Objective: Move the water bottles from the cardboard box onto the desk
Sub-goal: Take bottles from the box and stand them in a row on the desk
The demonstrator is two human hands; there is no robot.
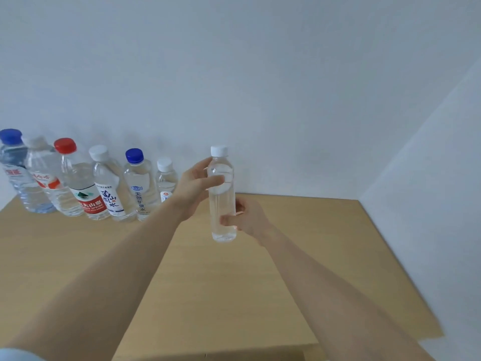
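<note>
A clear, label-free water bottle [223,201] with a white cap stands upright in the air above the wooden desk [299,256]. My left hand [194,187] grips its upper part, thumb and fingers curled round it. My right hand [247,217] holds its lower part from the right side. Several water bottles [104,183] with blue, red and white caps stand in a row along the wall at the desk's back left. The cardboard box is out of view.
White walls meet at the desk's back and right edges. The desk's right edge [406,277] runs close to the right wall. A darker strip shows at the bottom edge of the frame.
</note>
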